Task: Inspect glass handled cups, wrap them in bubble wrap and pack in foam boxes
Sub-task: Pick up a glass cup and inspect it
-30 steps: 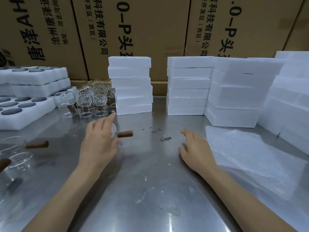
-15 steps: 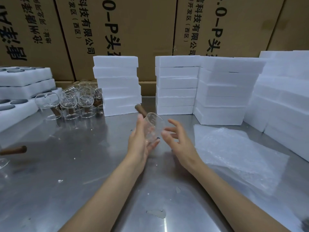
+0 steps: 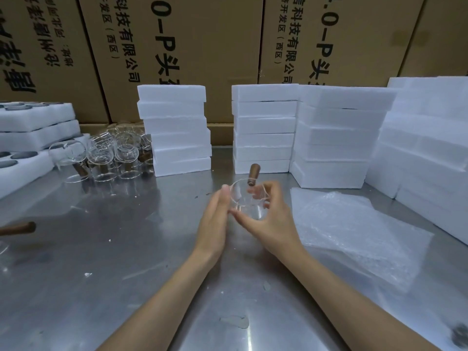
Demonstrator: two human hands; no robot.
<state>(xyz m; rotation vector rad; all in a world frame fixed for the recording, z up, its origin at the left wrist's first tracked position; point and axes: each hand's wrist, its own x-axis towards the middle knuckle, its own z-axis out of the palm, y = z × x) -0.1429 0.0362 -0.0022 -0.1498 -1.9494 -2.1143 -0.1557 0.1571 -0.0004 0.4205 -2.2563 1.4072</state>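
A clear glass cup (image 3: 247,200) with a brown wooden handle (image 3: 252,174) is held above the steel table (image 3: 126,249) between both hands, handle pointing away from me. My left hand (image 3: 215,219) presses flat against its left side. My right hand (image 3: 271,219) curls around its right side and bottom. A stack of bubble wrap sheets (image 3: 354,231) lies flat on the table just right of my right hand. Several more glass cups (image 3: 111,155) stand clustered at the back left.
Stacks of white foam boxes (image 3: 177,130) (image 3: 263,127) (image 3: 336,138) line the back and right (image 3: 430,148). Open foam trays with round holes (image 3: 22,160) sit at far left. Another wooden cup handle (image 3: 20,228) pokes in at the left edge. Cardboard cartons (image 3: 202,46) form the backdrop.
My left hand picked the cup up from the left side of the table and carried it to the middle. My right hand rose from the table and closed onto the cup.
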